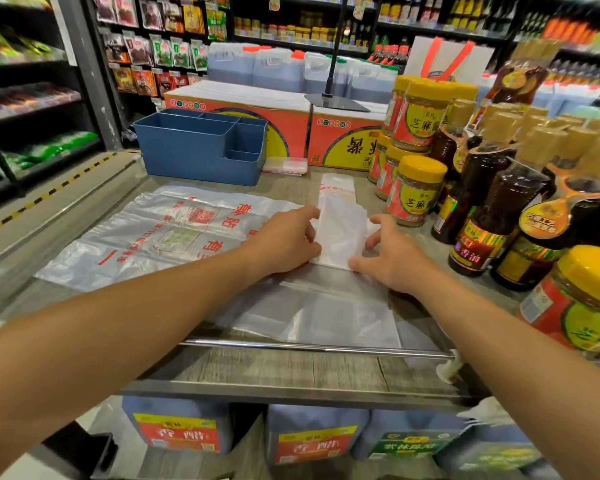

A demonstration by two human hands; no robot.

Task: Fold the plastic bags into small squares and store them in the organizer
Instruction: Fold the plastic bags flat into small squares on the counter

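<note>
On the shop's wooden counter (326, 365), both hands (284, 242) (392, 256) pinch a folded plastic strip (340, 233).

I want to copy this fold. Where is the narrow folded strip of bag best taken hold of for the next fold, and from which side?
Probably at its near end, coming from the person's side. The folded strip lies flat, running away from the person, with its near edge between the left hand and right hand. That free short edge can be pinched at both corners and turned toward the far end.
</note>
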